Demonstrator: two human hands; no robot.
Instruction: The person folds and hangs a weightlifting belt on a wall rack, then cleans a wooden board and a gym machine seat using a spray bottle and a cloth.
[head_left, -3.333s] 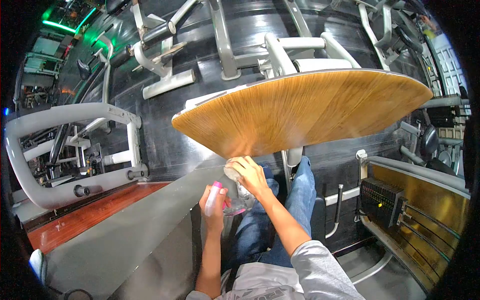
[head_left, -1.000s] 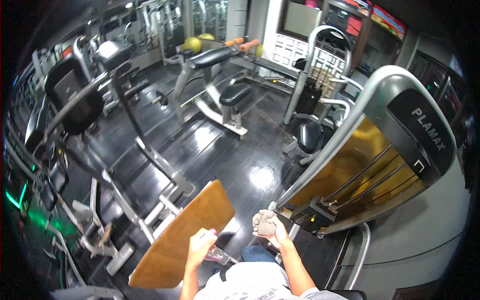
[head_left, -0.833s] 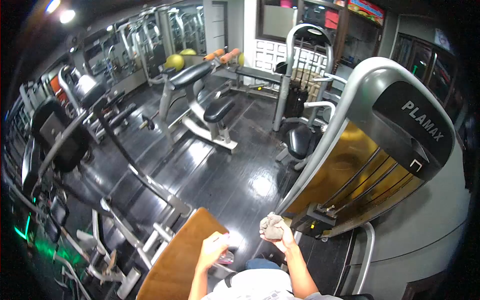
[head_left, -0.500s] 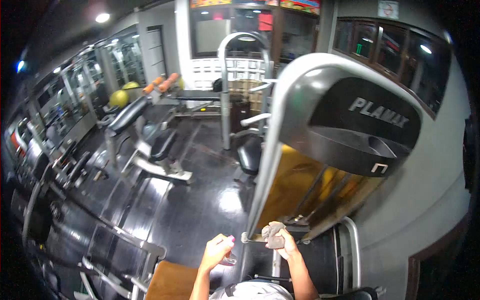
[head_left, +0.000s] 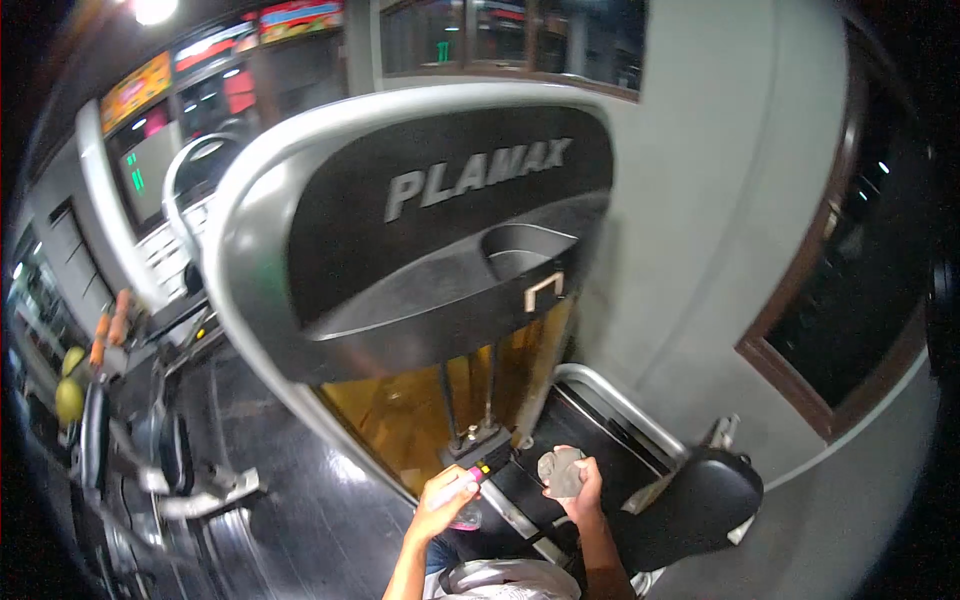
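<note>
My left hand (head_left: 437, 503) is closed round a small clear bottle (head_left: 467, 517) with a pink top. Most of the bottle is hidden behind the fingers. A crumpled grey cloth (head_left: 562, 472) is gripped in my right hand (head_left: 588, 492), a little to the right of the left one. Both hands are in front of my body, apart from each other. Beyond them stands a tall grey and black weight machine (head_left: 420, 230) marked PLAMAX, and neither hand appears to touch it.
A black padded seat (head_left: 690, 505) and a curved metal frame tube (head_left: 620, 405) are at the right, near the grey wall (head_left: 700, 250). Exercise benches (head_left: 175, 450) stand at the left. A dark-framed window or door (head_left: 840, 260) is farther right.
My view has swung to the right, so the weight machine now fills the middle and the padded seat shows. Both hands still hold the bottle and the cloth.
</note>
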